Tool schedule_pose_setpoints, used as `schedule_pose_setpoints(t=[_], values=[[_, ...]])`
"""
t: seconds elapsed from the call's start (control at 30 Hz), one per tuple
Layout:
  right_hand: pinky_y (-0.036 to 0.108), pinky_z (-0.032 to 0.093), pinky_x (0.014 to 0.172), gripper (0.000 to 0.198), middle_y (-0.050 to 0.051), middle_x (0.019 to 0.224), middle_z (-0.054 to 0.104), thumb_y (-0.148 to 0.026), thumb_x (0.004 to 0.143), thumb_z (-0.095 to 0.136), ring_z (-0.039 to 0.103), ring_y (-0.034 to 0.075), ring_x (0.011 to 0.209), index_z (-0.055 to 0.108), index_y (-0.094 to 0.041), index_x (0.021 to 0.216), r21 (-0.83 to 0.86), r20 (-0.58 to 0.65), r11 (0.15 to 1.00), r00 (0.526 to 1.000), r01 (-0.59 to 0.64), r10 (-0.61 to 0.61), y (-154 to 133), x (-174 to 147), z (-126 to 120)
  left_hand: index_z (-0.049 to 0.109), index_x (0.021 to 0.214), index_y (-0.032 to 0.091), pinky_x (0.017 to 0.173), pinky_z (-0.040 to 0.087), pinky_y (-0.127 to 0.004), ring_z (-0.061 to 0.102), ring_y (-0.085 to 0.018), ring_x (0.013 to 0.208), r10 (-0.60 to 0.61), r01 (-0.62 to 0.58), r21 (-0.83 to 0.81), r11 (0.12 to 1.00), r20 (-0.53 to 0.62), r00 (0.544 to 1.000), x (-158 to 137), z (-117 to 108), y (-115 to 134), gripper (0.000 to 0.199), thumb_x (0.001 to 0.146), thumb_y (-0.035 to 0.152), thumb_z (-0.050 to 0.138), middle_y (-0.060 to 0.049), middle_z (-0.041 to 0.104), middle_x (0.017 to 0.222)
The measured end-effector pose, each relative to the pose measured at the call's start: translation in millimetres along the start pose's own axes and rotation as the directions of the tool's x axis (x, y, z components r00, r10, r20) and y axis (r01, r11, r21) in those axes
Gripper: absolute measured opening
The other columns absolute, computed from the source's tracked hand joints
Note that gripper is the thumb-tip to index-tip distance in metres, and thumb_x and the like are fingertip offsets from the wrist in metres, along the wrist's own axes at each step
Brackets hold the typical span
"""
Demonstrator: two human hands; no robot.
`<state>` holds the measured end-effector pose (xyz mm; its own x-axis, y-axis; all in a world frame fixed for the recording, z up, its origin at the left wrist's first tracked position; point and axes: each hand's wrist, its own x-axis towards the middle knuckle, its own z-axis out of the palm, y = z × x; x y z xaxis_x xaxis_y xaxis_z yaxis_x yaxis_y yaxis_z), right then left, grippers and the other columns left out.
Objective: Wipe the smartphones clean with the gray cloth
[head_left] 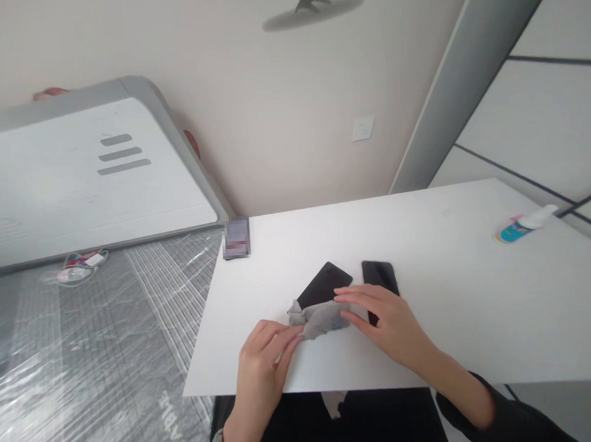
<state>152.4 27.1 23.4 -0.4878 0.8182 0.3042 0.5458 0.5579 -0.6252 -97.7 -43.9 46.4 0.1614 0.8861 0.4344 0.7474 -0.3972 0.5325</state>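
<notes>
A crumpled grey cloth (319, 319) lies between my two hands over the white table. My left hand (264, 356) pinches its left end between thumb and fingers. On the cloth's right end, my right hand (381, 319) has its thumb and fingers closed. Just behind the cloth lies a black phone (326, 282), set at a slant and partly covered by it. A second dark phone (379, 274) lies flat to the right, its lower part hidden behind my right hand.
The white table (448, 265) carries a blue-and-white bottle (523, 225) at its far right. A blurred small item (236, 238) sits at the back left corner. Left of the table is a plastic-covered bed (108, 352) with a white headboard (73, 188); tangled cables (81, 267) lie on it.
</notes>
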Motion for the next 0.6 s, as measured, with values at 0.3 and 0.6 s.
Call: schedule_pose_setpoints(t=[0.3,0.6], values=[[0.034,0.055,0.08,0.05,0.004,0.09,0.07,-0.071,0.094,0.062,0.066,0.022,0.087,0.064,-0.023,0.083,0.492,0.252,0.869,0.965,-0.056,-0.08,-49,-27,-15,0.064,0.099,0.027,0.064,0.057,-0.017,0.071,-0.011,0.066,0.037,-0.018,-0.209,0.978,0.085,0.996,-18,-27,52,0.014,0.103,0.019,0.053,0.004,0.073,0.078],[0.045,0.06,0.091,0.036,0.013,0.121,0.07,-0.047,0.105,0.048,0.071,0.03,0.109,0.058,-0.022,0.128,0.093,0.019,0.972,0.976,-0.216,0.215,-8,18,-6,0.06,0.136,0.023,0.082,0.061,-0.034,0.074,-0.02,0.09,-0.241,0.247,-0.076,0.966,0.074,0.968,47,-2,-8,0.034,0.104,0.033,0.051,-0.007,0.074,0.111]])
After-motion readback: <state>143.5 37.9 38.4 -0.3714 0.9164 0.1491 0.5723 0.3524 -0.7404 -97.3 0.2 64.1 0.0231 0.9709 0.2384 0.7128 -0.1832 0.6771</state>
